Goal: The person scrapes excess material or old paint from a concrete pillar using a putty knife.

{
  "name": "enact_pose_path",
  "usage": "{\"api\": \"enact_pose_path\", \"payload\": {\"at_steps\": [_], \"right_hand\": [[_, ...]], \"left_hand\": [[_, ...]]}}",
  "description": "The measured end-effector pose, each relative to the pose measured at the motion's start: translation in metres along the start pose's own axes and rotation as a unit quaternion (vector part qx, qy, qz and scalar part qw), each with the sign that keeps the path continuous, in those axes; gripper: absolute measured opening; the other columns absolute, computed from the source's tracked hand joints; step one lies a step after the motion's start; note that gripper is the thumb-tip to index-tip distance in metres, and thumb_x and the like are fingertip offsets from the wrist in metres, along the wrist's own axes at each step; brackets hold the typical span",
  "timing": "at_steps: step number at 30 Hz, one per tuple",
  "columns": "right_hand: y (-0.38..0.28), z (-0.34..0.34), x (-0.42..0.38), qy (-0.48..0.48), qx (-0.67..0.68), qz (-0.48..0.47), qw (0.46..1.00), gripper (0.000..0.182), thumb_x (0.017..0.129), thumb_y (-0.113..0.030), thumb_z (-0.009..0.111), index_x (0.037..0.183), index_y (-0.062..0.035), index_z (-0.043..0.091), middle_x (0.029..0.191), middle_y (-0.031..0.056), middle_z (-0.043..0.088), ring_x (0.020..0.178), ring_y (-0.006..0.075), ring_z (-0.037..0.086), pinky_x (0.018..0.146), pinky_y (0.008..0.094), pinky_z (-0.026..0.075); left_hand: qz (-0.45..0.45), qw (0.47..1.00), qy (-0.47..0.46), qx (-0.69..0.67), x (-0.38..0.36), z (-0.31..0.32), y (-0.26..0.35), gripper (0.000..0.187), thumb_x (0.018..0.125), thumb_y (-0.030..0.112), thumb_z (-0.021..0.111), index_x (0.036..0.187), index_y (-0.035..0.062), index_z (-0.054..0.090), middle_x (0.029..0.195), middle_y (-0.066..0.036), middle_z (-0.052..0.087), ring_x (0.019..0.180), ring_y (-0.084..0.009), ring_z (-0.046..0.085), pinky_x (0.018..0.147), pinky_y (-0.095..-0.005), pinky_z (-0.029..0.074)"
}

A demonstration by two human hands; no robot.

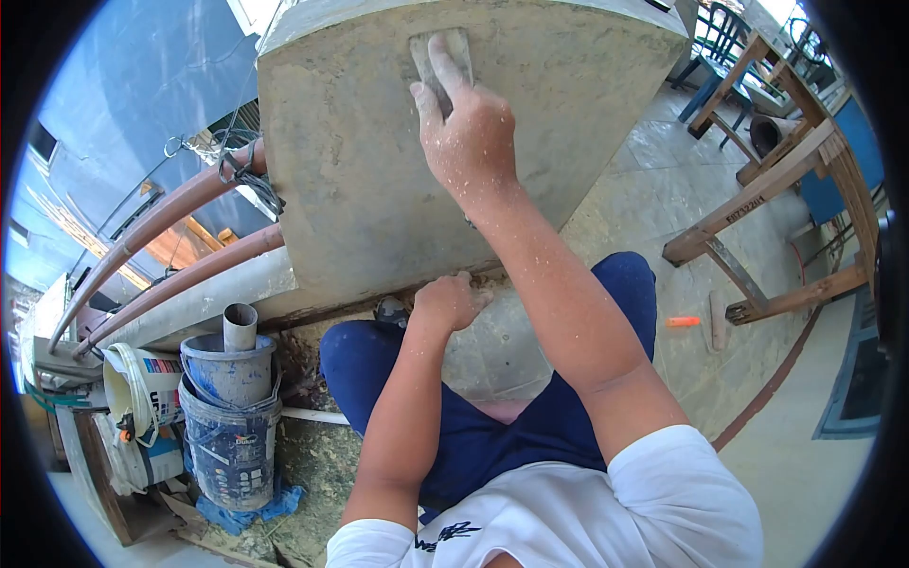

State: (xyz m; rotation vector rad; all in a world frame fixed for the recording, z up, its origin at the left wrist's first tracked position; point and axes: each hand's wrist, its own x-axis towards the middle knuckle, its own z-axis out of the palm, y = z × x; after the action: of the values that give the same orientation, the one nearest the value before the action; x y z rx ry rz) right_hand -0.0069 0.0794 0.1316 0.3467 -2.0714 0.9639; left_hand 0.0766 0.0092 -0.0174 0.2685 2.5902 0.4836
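My right hand (469, 133) presses a flat, grey rectangular piece (459, 45) against the upper part of a grey cement-plastered surface (350, 161). Two fingers lie stretched along the piece, and pale dust speckles the hand and forearm. Whether the piece is a sanding sheet or a spreader I cannot make out. Down by the lower edge of the plastered surface is my left hand (450, 303), between my knees. Its fingers are slightly bent and apart, with nothing visible in them.
Stacked paint-stained buckets (227, 417) stand at left, with a grey pipe (240, 327) upright in the top one. Brown pipes (180, 204) meet the plastered block's left side. A wooden frame (757, 204) stands at right, near an orange-handled tool (684, 322) on the floor.
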Motion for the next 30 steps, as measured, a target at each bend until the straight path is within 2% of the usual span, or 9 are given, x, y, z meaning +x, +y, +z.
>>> {"api": "enact_pose_path", "payload": {"at_steps": [7,15,19,22,23,24,27,28,30], "right_hand": [[-0.026,0.007,0.032,0.038,0.013,-0.025,0.999,0.043,0.085,-0.022,0.063,0.125,-0.0067,0.057,0.068,0.0211,0.063,0.064,0.0342,0.063,0.064,0.0404,0.051],[-0.015,0.006,0.005,-0.068,0.008,0.004,0.998,0.044,0.084,-0.021,0.064,0.126,-0.0084,0.057,0.071,0.0212,0.064,0.067,0.0345,0.064,0.068,0.0405,0.051],[-0.022,0.015,0.044,0.035,0.044,-0.054,0.997,0.042,0.086,-0.02,0.06,0.125,-0.0073,0.056,0.069,0.0208,0.063,0.064,0.0354,0.062,0.063,0.0422,0.05],[-0.024,0.012,0.039,0.028,0.132,-0.042,0.99,0.042,0.089,-0.018,0.055,0.129,-0.0062,0.053,0.071,0.0199,0.063,0.059,0.0308,0.06,0.061,0.0398,0.05],[-0.023,0.006,0.029,-0.016,0.169,-0.033,0.985,0.044,0.09,-0.016,0.054,0.132,-0.006,0.049,0.075,0.0188,0.065,0.058,0.0246,0.06,0.062,0.0354,0.049],[-0.027,-0.004,0.008,-0.066,0.214,0.076,0.972,0.042,0.086,-0.012,0.051,0.127,-0.001,0.05,0.068,0.0184,0.063,0.061,0.0354,0.06,0.059,0.0412,0.047],[0.017,0.005,-0.05,-0.17,0.261,0.196,0.93,0.031,0.088,-0.013,0.053,0.115,0.001,0.052,0.075,0.0156,0.064,0.066,0.0258,0.062,0.063,0.0364,0.047],[0.03,0.005,-0.061,-0.215,0.264,0.219,0.914,0.026,0.089,-0.013,0.054,0.11,0.0013,0.054,0.077,0.0142,0.065,0.068,0.0209,0.062,0.064,0.0353,0.046],[0.044,0.006,-0.074,-0.218,0.314,0.255,0.888,0.022,0.09,-0.014,0.054,0.106,0.0013,0.054,0.079,0.0122,0.066,0.068,0.0177,0.061,0.064,0.0338,0.046]], "left_hand": [[-0.04,0.999,-0.003,0.0,-0.002,-0.007,-0.007,0.063,0.086,0.053,0.052,0.124,0.0023,0.053,0.113,-0.022,0.061,0.108,-0.0353,0.058,0.092,-0.0437,0.045],[-0.094,0.993,0.061,-0.033,-0.016,-0.039,-0.026,0.056,0.087,0.047,0.052,0.125,0.0055,0.054,0.111,-0.021,0.063,0.108,-0.0355,0.058,0.092,-0.0434,0.045],[-0.1,0.983,0.141,-0.066,-0.022,-0.048,-0.029,0.052,0.088,0.045,0.052,0.123,0.0056,0.055,0.109,-0.02,0.064,0.102,-0.0353,0.06,0.088,-0.0404,0.047],[-0.063,0.94,0.264,-0.206,-0.021,-0.059,-0.03,0.044,0.09,0.037,0.053,0.114,0.0002,0.057,0.1,-0.019,0.066,0.093,-0.0313,0.064,0.082,-0.0416,0.049],[0.015,0.859,0.387,-0.335,-0.02,-0.058,-0.028,0.045,0.091,0.034,0.052,0.118,-0.0013,0.054,0.103,-0.019,0.064,0.093,-0.0288,0.063,0.083,-0.0403,0.048],[0.096,0.738,0.494,-0.45,-0.018,-0.057,-0.024,0.046,0.092,0.032,0.051,0.121,-0.0027,0.051,0.105,-0.018,0.063,0.094,-0.0264,0.062,0.084,-0.039,0.048],[0.244,0.667,0.515,-0.481,-0.024,-0.058,-0.003,0.05,0.095,0.028,0.045,0.133,-0.0034,0.038,0.116,-0.019,0.056,0.102,-0.0242,0.057,0.089,-0.0378,0.045],[0.242,0.718,0.443,-0.48,-0.027,-0.056,0.0,0.054,0.096,0.025,0.041,0.141,-0.0007,0.026,0.129,-0.021,0.047,0.108,-0.0283,0.054,0.092,-0.0385,0.043],[0.224,0.76,0.484,-0.372,-0.014,-0.046,0.009,0.054,0.096,0.023,0.042,0.142,0.0001,0.025,0.129,-0.022,0.046,0.107,-0.0318,0.054,0.092,-0.039,0.043]]}}
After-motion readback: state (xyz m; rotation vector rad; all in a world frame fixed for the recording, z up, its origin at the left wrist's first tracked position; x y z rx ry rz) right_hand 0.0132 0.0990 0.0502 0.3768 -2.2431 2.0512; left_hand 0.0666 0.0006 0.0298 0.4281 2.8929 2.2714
